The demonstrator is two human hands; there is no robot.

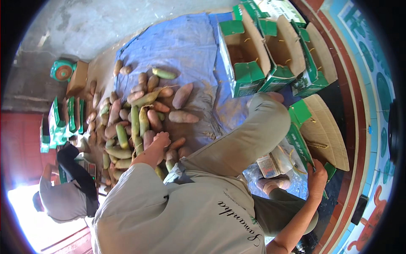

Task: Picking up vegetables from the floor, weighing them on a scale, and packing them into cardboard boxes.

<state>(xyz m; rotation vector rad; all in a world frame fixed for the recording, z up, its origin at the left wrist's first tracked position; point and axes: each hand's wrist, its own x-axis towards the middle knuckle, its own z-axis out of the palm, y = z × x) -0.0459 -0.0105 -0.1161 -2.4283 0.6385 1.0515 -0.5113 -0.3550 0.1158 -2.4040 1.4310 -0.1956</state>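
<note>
My left hand (158, 143) reaches into a pile of long, thick vegetables, some green and some reddish-brown. Its fingers are curled beside a reddish-brown vegetable (149, 138); what lies under them is hidden. A green vegetable (135, 122) and a pinkish-brown vegetable (154, 120) lie just beyond. On my right, my right hand (318, 180) grips the near edge of an open green cardboard box (299, 144), whose tan inner flap (327, 131) stands spread out. Between this box and my leg rests a small printed pack (268, 165).
Several open green boxes (249, 78) stand in a row at the far right on a blue tarp (173, 46). More green boxes (57, 118) are at the left, near another person (67, 197). A round green device (62, 70) sits by a brown carton (78, 78).
</note>
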